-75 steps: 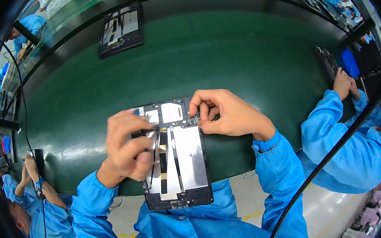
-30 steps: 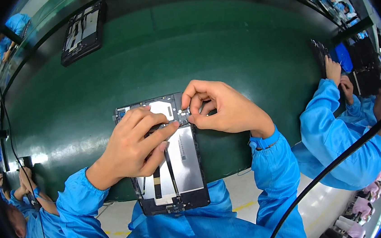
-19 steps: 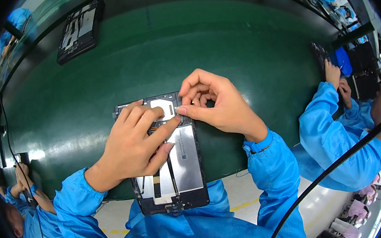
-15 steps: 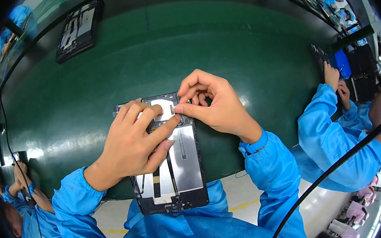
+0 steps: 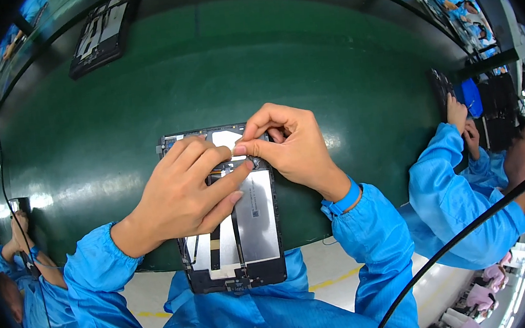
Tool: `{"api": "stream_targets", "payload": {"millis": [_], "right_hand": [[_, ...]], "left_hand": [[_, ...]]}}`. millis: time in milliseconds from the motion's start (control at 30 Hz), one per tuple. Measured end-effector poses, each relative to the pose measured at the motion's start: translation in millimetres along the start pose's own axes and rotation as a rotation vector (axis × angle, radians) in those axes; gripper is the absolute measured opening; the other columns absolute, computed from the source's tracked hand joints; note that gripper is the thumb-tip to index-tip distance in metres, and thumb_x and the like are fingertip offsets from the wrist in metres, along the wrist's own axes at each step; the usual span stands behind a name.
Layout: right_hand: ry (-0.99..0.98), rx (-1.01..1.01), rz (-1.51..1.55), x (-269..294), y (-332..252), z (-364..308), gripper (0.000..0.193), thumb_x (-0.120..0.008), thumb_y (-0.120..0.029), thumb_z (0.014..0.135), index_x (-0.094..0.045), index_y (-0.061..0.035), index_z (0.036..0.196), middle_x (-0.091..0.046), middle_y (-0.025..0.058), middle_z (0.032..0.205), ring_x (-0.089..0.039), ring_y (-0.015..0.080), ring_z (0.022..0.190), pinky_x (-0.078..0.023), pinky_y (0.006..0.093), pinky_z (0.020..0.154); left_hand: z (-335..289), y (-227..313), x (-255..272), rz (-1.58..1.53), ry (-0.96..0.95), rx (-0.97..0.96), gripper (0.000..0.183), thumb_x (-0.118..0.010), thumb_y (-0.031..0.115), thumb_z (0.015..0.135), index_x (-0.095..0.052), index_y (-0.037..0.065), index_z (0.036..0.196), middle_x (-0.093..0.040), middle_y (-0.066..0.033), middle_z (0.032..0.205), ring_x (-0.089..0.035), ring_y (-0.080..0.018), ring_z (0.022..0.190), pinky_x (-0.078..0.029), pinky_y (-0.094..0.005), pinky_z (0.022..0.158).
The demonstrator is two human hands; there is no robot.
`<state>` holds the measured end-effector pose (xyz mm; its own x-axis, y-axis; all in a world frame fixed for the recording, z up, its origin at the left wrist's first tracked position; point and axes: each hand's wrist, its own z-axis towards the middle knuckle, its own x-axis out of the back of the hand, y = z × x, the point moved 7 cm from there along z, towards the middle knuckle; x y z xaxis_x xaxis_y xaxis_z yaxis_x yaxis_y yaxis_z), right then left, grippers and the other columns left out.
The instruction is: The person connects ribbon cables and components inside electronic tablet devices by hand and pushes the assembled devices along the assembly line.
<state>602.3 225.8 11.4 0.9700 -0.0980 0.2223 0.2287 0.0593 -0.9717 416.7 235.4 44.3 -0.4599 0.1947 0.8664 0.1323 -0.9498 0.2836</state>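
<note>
Green table (image 5: 329, 64) stretches beyond the open tablet (image 5: 261, 220), its insides bare. From afar, my left hand (image 5: 180, 187) spreads across its top; my right hand (image 5: 295, 145) bends narrow there, but I can't tell if it's gripping anything or what's left.

Resting the left hand (image 5: 180, 187) on an opened tablet (image 5: 261, 217) overlapping the near edge of the green table (image 5: 329, 64); holding the right hand (image 5: 298, 148) at the tablet's far end; facing another opened device (image 5: 104, 33) toward the far left corner.
</note>
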Motion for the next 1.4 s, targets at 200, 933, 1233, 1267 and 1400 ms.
{"api": "stream_targets", "payload": {"millis": [200, 933, 1233, 1267, 1400], "right_hand": [[0.047, 0.033, -0.042, -1, -1, -2, 0.010, -0.091, -0.004, 0.084, -0.083, -0.0060, 0.090, -0.078, -0.0008, 0.084, -0.044, 0.0040, 0.064, -0.034, 0.0263, 0.057], [0.032, 0.140, 0.035, -9, 7, 3, 0.012, -0.089, -0.001, 0.089, -0.081, -0.0017, 0.098, -0.079, -0.0005, 0.091, -0.047, -0.0004, 0.066, -0.034, 0.0224, 0.057], [-0.309, -0.158, 0.239, 3, -1, -4, 0.077, -0.067, 0.005, 0.084, -0.057, -0.0063, 0.160, -0.079, 0.0127, 0.112, -0.058, 0.0041, 0.057, -0.043, 0.0241, 0.049], [-0.359, -0.208, 0.207, 0, 1, -6, 0.075, -0.068, 0.006, 0.085, -0.058, -0.0054, 0.158, -0.079, 0.0128, 0.111, -0.062, 0.0051, 0.058, -0.046, 0.0244, 0.049], [-0.469, -0.343, 0.103, 0, 0, -6, 0.070, -0.069, 0.010, 0.092, -0.056, -0.0010, 0.160, -0.056, 0.0194, 0.164, -0.068, 0.0046, 0.072, -0.054, 0.0216, 0.055]], "left_hand": [[2, -1, 1, -0.019, 0.011, -0.013, 0.043, -0.077, 0.020, 0.086, -0.082, 0.012, 0.128, -0.068, -0.0122, 0.119, -0.064, -0.0338, 0.109, -0.055, -0.0529, 0.102], [4, -6, -2, -0.113, -0.006, 0.028, 0.035, -0.073, 0.017, 0.089, -0.083, 0.010, 0.122, -0.066, -0.0119, 0.112, -0.061, -0.0324, 0.106, -0.052, -0.0542, 0.110], [6, -7, -2, -0.107, 0.006, 0.017, 0.026, -0.079, 0.019, 0.093, -0.081, 0.010, 0.118, -0.058, -0.0096, 0.105, -0.058, -0.0338, 0.105, -0.050, -0.0489, 0.093], [5, -8, -3, -0.126, -0.004, 0.039, 0.029, -0.078, 0.018, 0.092, -0.082, 0.010, 0.119, -0.060, -0.0101, 0.105, -0.059, -0.0335, 0.104, -0.051, -0.0512, 0.101], [3, -12, -6, -0.188, -0.002, 0.076, 0.033, -0.076, 0.016, 0.090, -0.084, 0.010, 0.121, -0.061, -0.0100, 0.105, -0.059, -0.0334, 0.104, -0.052, -0.0526, 0.107]]}}
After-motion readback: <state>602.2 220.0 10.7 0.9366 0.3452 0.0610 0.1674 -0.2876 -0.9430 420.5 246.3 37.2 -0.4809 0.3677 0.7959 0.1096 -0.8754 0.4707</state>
